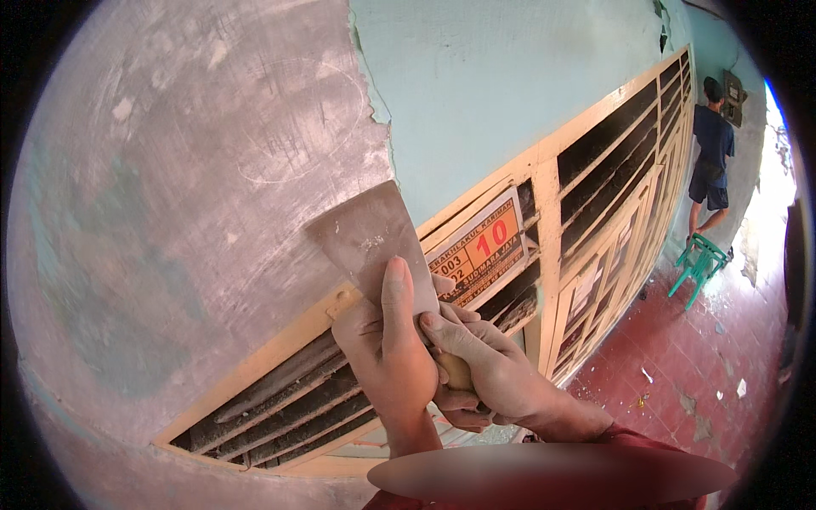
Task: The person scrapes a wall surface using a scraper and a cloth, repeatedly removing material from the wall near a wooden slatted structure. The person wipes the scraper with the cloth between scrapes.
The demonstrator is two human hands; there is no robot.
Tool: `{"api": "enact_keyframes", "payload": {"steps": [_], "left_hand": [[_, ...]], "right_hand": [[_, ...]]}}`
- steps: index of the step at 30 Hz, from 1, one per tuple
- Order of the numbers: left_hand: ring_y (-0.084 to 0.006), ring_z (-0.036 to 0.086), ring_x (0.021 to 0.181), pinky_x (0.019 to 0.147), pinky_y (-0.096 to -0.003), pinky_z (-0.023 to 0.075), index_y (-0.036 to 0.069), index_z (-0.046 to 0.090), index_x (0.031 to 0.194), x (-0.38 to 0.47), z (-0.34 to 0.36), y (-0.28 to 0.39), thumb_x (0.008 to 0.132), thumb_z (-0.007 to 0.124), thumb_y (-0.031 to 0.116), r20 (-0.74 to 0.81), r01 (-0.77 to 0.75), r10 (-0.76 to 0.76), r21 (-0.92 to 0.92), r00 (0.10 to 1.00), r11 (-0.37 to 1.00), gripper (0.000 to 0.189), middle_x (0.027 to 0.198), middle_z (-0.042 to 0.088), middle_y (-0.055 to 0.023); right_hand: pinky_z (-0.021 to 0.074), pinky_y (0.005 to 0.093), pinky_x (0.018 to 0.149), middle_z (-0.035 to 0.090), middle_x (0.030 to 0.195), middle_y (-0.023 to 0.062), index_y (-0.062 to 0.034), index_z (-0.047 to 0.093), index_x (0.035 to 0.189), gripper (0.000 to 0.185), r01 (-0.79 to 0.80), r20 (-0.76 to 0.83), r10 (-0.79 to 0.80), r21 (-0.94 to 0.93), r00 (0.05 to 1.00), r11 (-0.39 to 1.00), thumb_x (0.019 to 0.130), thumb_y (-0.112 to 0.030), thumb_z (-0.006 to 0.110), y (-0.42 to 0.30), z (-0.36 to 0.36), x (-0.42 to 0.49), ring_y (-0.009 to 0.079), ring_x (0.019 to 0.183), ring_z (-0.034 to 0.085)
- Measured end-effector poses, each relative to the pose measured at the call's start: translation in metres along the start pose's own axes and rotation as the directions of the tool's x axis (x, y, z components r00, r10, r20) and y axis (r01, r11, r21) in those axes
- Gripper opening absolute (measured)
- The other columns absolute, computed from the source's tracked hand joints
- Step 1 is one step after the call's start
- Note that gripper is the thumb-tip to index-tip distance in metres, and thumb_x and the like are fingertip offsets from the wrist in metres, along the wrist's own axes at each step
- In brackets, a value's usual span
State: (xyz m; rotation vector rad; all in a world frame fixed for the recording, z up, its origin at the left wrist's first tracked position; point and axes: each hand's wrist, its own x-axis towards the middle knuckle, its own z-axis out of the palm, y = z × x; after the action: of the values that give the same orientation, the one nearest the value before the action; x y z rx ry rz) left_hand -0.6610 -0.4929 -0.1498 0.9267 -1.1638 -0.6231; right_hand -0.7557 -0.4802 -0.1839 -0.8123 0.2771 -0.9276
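Observation:
Both my hands are on a broad metal scraper (376,236) with a wooden-looking handle (454,371). My left hand (395,357) rests on the blade, its thumb laid flat along the dusty face. My right hand (503,366) is closed around the handle, its thumb at the base of the blade. Behind the blade is the wall, bare grey plaster (255,159) on the left and pale turquoise paint (484,89) on the right, with a ragged paint edge between them. Whether the blade touches the wall cannot be told.
Below the wall surface runs a cream slatted vent frame (547,185) bearing a printed sign (488,245). Farther right, a person (714,143) stands by the wall near a tilted green plastic chair (700,261). Flakes and debris lie on the red tiled floor (669,357).

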Motion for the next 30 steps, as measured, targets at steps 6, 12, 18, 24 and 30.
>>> {"api": "enact_keyframes", "payload": {"steps": [6,12,18,24,30], "left_hand": [[-0.01,0.057,0.062,0.057,-0.0252,0.0439,-0.008,0.069,0.083,0.044,0.023,0.028,0.101,0.053,0.029,-0.005,-0.161,0.161,0.027,0.987,0.987,0.044,0.071,0.066,-0.0069],[-0.0106,0.058,0.061,0.057,-0.027,0.0444,-0.007,0.069,0.082,0.037,0.017,0.03,0.1,0.053,0.032,0.033,-0.125,0.122,0.093,0.992,0.988,0.045,0.071,0.066,-0.0065],[-0.0095,0.056,0.059,0.055,-0.0261,0.0424,-0.005,0.069,0.08,0.031,0.026,0.03,0.098,0.053,0.031,-0.036,-0.16,0.161,0.034,0.986,0.987,0.044,0.071,0.067,-0.0066],[-0.0099,0.057,0.061,0.056,-0.0278,0.0436,-0.005,0.07,0.085,0.068,0.032,0.071,0.097,0.052,0.027,0.124,-0.147,0.133,0.105,0.983,0.984,0.039,0.071,0.067,-0.0081],[-0.0101,0.057,0.059,0.054,-0.0276,0.043,-0.005,0.07,0.085,0.031,0.026,0.041,0.097,0.052,0.025,0.01,-0.133,0.133,0.075,0.991,0.988,0.036,0.071,0.068,-0.0084]], "right_hand": [[0.025,0.0252,0.031,0.045,0.068,0.0008,-0.0061,0.042,0.122,0.035,0.149,-0.05,-0.153,-0.075,0.987,0.986,0.106,-0.037,0.042,-0.038,0.02,0.023,0.0081,0.037,0.034],[0.0252,0.0267,0.03,0.04,0.057,0.0002,-0.0037,0.045,0.11,0.035,0.16,0.04,-0.159,-0.04,0.987,0.986,0.105,-0.038,0.043,-0.039,0.015,0.02,0.0094,0.034,0.034],[0.0272,0.028,0.03,0.036,0.054,-0.0006,-0.0079,0.045,0.097,0.034,0.105,-0.029,-0.108,-0.09,0.994,0.99,0.104,-0.041,0.043,-0.04,0.017,0.011,0.0106,0.034,0.033],[0.0224,0.0269,0.026,0.032,0.047,-0.0045,-0.014,0.047,0.076,0.047,0.273,0.157,-0.261,-0.059,0.953,0.96,0.103,-0.051,0.042,-0.081,0.036,0.036,0.0106,0.027,0.029],[0.0256,0.0287,0.029,0.035,0.055,-0.0012,-0.0086,0.044,0.099,0.031,0.142,0.098,-0.141,-0.005,0.985,0.99,0.103,-0.039,0.045,-0.04,0.015,0.013,0.0098,0.033,0.03]]}}
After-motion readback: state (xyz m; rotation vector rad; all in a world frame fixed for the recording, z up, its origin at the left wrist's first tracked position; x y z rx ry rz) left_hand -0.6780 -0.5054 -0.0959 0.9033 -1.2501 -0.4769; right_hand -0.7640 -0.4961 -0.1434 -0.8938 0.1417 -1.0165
